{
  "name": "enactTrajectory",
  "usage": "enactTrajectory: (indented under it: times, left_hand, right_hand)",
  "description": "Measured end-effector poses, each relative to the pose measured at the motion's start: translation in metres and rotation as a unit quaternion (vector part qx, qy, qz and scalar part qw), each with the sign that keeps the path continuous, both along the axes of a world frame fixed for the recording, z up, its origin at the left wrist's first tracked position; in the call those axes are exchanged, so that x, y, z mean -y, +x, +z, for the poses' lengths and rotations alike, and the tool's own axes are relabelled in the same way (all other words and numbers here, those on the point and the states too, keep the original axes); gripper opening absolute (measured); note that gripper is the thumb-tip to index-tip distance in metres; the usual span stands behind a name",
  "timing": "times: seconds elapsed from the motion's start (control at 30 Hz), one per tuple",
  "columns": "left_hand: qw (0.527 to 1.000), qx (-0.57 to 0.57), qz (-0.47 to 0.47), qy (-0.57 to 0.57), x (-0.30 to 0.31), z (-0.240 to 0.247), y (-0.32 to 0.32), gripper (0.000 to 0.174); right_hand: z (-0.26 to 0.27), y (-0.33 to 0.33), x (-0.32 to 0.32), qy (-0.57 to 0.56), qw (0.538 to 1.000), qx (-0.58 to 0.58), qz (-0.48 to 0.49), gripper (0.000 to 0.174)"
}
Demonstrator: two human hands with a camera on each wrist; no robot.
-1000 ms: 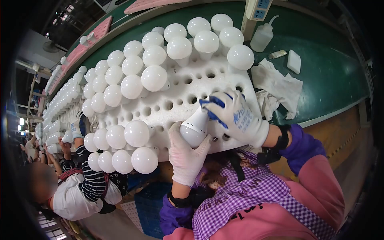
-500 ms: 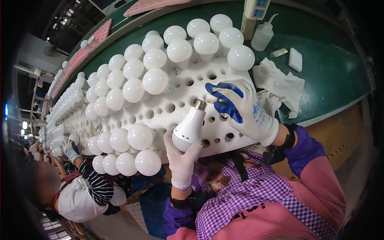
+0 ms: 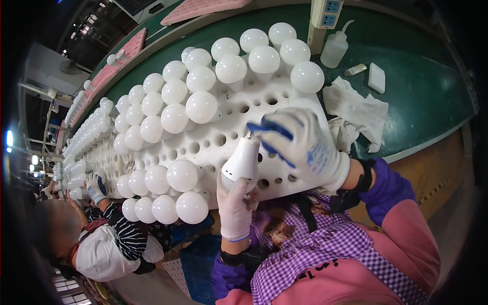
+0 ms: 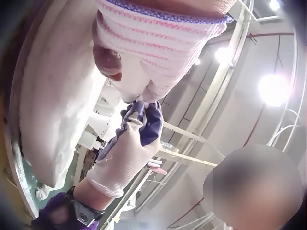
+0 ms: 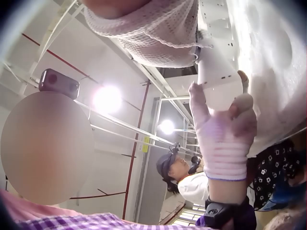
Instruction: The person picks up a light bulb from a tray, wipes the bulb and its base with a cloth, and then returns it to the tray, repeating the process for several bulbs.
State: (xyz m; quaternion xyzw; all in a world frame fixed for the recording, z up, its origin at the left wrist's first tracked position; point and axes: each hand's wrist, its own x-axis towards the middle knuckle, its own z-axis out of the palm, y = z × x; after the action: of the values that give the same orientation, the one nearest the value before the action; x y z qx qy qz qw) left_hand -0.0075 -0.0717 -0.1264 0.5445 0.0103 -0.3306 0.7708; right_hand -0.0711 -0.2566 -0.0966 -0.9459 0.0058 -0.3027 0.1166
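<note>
A white bulb stands tilted, its metal screw base up, above the near part of a white foam tray with round holes. My left hand, in a white glove, grips the round lower end; in the right wrist view, thumb and fingers of the left hand lie around the bulb. With blue-coated fingertips, my right hand pinches at the metal base. The left wrist view shows the right hand at the bulb's far end. Rows of bulbs stand in the tray.
At the right on the green table lie a white cloth, a white block and a squeeze bottle. A socket post rises behind. Another person works at the left. A blue crate stands below.
The bulb has become more upright and moved left with my left hand. My right fingers, apart from the base half a second ago, are now at it.
</note>
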Motion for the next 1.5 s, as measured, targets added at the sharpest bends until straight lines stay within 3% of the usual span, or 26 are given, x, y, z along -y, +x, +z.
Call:
enactTrajectory:
  times: [0.03,0.17,0.23,0.27,0.33,0.57,0.77,0.87,0.93,0.97,1.0,1.07,1.1,1.17,1.4,1.47,1.5]
  left_hand:
    - [0.995,-0.051,-0.030,-0.084,-0.005,-0.004,0.001,0.056]
    - [0.981,-0.109,-0.031,-0.159,-0.003,-0.006,0.002,0.060]
    - [0.935,-0.207,-0.075,-0.280,-0.002,-0.010,0.006,0.064]
    - [0.935,-0.206,-0.071,-0.280,-0.002,-0.011,0.006,0.064]
    - [0.892,-0.294,-0.080,-0.335,-0.003,-0.012,0.007,0.069]
    - [0.873,-0.313,-0.085,-0.365,-0.004,-0.010,0.008,0.070]
    - [0.816,-0.367,-0.106,-0.434,-0.005,-0.014,0.009,0.071]
    - [0.846,-0.330,-0.099,-0.406,-0.009,-0.015,0.005,0.068]
    - [0.966,-0.130,-0.084,-0.207,-0.011,-0.013,-0.001,0.065]
    - [0.965,-0.131,-0.086,-0.209,-0.009,-0.009,-0.003,0.065]
    - [0.988,-0.007,-0.089,-0.129,-0.006,-0.004,-0.005,0.069]
    - [0.976,0.200,-0.081,-0.007,-0.005,-0.016,-0.006,0.087]
    - [0.977,0.198,-0.084,-0.009,-0.003,-0.022,-0.006,0.087]
    - [0.892,0.445,-0.043,0.059,0.001,-0.030,-0.008,0.087]
    - [0.928,0.365,-0.073,0.031,0.002,-0.021,-0.011,0.094]
    - [0.841,0.522,-0.054,0.129,0.000,-0.031,-0.007,0.093]
    - [0.842,0.521,-0.054,0.129,0.001,-0.032,-0.007,0.093]
  right_hand:
    - [-0.002,0.005,0.008,0.038,0.998,0.034,-0.027,0.037]
    - [0.004,0.002,0.010,0.094,0.995,0.005,-0.014,0.044]
    - [0.005,-0.001,0.007,0.086,0.996,-0.017,-0.015,0.047]
    - [0.007,-0.001,0.007,0.089,0.996,-0.012,-0.011,0.047]
    - [0.009,-0.002,0.007,0.107,0.994,-0.013,-0.015,0.046]
    - [0.008,0.001,0.007,0.122,0.992,0.019,-0.019,0.038]
    - [0.013,0.000,0.009,0.154,0.988,0.032,0.007,0.045]
    - [0.012,0.001,0.011,0.143,0.988,0.050,-0.010,0.042]
    - [0.006,0.006,0.015,0.228,0.972,0.054,-0.006,0.038]
    - [0.005,0.007,0.016,0.226,0.973,0.054,-0.008,0.038]
    - [0.005,0.008,0.017,0.210,0.976,0.046,-0.012,0.036]
    - [0.003,0.010,0.017,0.203,0.978,0.035,-0.019,0.032]
    - [0.001,0.010,0.017,0.201,0.979,0.034,-0.023,0.032]
    - [-0.003,0.011,0.016,0.241,0.970,0.041,-0.012,0.030]
    - [-0.005,0.009,0.017,0.282,0.958,0.040,-0.012,0.028]
    - [-0.003,0.009,0.016,0.287,0.957,0.041,-0.008,0.029]
    - [-0.002,0.009,0.015,0.293,0.955,0.041,-0.005,0.029]
